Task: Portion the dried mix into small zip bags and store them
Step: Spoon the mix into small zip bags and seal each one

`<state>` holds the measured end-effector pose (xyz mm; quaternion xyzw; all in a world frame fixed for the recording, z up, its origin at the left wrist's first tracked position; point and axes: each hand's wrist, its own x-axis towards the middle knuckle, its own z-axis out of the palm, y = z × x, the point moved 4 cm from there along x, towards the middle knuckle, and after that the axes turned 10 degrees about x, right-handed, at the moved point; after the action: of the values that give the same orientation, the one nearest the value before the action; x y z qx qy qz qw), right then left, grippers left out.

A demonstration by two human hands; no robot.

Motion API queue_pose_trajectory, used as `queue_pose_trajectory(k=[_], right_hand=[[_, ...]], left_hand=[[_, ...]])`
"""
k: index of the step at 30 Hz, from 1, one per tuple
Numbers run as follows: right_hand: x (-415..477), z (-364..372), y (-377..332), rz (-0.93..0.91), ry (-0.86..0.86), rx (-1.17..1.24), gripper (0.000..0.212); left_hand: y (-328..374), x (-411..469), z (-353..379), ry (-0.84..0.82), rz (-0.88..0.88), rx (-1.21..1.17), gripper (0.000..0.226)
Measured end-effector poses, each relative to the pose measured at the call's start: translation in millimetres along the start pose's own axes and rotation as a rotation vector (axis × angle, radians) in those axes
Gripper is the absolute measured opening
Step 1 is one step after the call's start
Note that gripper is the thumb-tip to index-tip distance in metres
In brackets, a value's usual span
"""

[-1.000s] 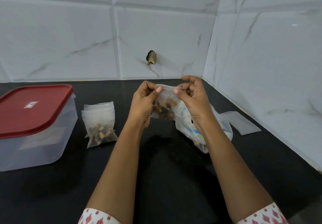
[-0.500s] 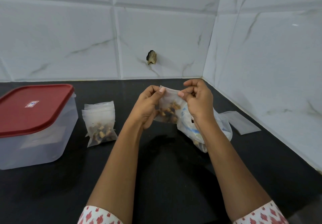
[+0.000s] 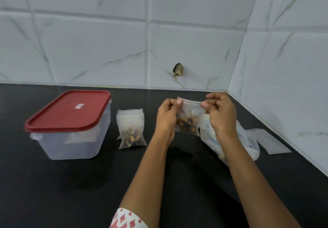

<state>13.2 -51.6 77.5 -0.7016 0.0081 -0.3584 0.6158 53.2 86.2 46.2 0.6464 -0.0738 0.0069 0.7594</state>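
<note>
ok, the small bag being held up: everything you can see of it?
The small zip bag is thin clear plastic, held upright over the black counter. Brown and dark dried pieces fill its lower part; the upper part looks empty. The left hand and right hand each pinch an end of its top strip. Whether the zip is sealed cannot be told.

Bright, soft, even light on the white wall tiles [image 3: 92, 50]. Faint diffuse shadow on the dark tabletop [image 3: 179, 155]. Slightly soft throughout, straight lines bowing near the edges.
</note>
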Motion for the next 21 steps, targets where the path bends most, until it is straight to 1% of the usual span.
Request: queue_pose_trajectory(k=[2, 4, 7, 8, 10, 12, 16, 18, 21], right_hand=[[-5.1, 7.6, -6.0, -0.005, 0.004, 0.038, 0.024], [-13.7, 18.3, -9.8, 0.025, 0.002, 0.138, 0.028], [-31.8, 43.9, -5.6, 0.189, -0.085, 0.313, 0.02], [-39.6, 54.1, -2.6, 0.26, -0.146, 0.316, 0.015], [-56.5, 71.6, 2.8, 0.349, -0.284, 0.238, 0.003], [-69.5, 84.9, 7.2, 0.379, -0.341, 0.193, 0.006], [-83.9, 104.0, 11.6, 0.427, -0.315, 0.202, 0.012], [-89.0, 112.2, 16.7, 0.456, -0.289, 0.192, 0.018], [-92.4, 120.7, 24.4, 0.425, -0.252, 0.098, 0.015]], left_hand=[[3.1, -7.8, -9.6, 0.052, 0.011, 0.031, 0.019], [5.6, -18.7, -23.6, 0.127, 0.035, 0.06, 0.017], [11.6, -37.0, -49.5, 0.27, 0.074, 0.126, 0.013], [13.5, -42.4, -58.5, 0.317, 0.081, 0.158, 0.013], [13.0, -50.0, -75.9, 0.401, 0.083, 0.207, 0.013], [9.9, -55.2, -90.8, 0.473, 0.068, 0.232, 0.014], [3.6, -63.4, -107.4, 0.566, 0.012, 0.322, 0.017], [-2.2, -65.3, -112.0, 0.563, -0.011, 0.372, 0.021], [-14.2, -61.5, -116.9, 0.548, -0.003, 0.503, 0.029]])
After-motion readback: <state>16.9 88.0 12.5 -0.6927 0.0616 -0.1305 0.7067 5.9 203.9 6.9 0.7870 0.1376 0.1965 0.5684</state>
